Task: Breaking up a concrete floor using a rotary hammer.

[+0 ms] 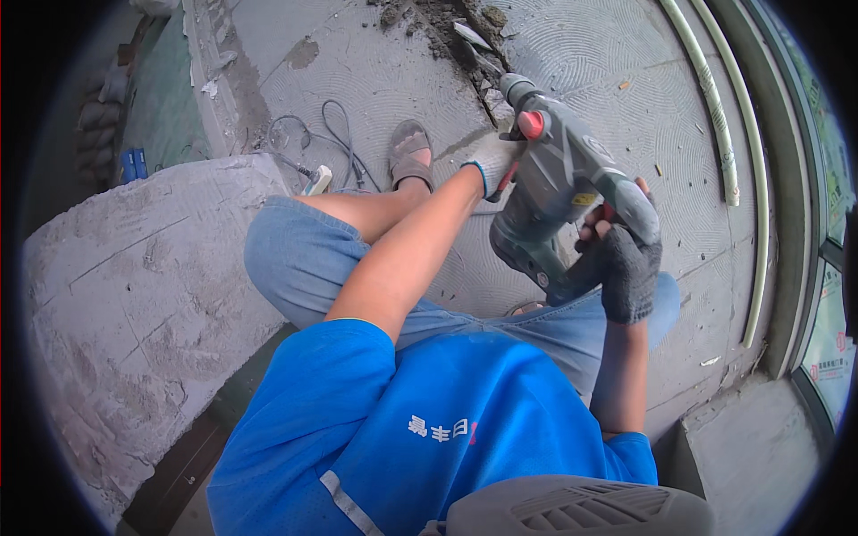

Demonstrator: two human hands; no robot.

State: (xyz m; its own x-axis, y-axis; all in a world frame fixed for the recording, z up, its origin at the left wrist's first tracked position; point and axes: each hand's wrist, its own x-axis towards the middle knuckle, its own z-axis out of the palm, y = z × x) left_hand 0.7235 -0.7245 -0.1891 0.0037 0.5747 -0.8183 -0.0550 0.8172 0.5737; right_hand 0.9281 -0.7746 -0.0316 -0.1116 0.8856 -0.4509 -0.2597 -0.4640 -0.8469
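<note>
A grey-green rotary hammer (572,165) with a red knob slants across my lap, its nose toward the broken groove (478,76) in the floor. My left hand (490,159), in a white glove with a blue cuff, is closed round the red side handle near the front. At the rear, my right hand (628,268) wears a dark glove with bare fingertips. Its fingers curl round the rear handle by the red trigger area. A flat, pale sliver lies just ahead of the nose; whether it is the bit or debris I cannot tell.
To my left stands a rough concrete block (143,295), with a cable (344,134) and a white socket or plug (317,180) by its far corner. Two pale pipes (753,188) lie along the window side. Rubble (429,22) lines the groove; my sandaled foot (411,154) rests nearby.
</note>
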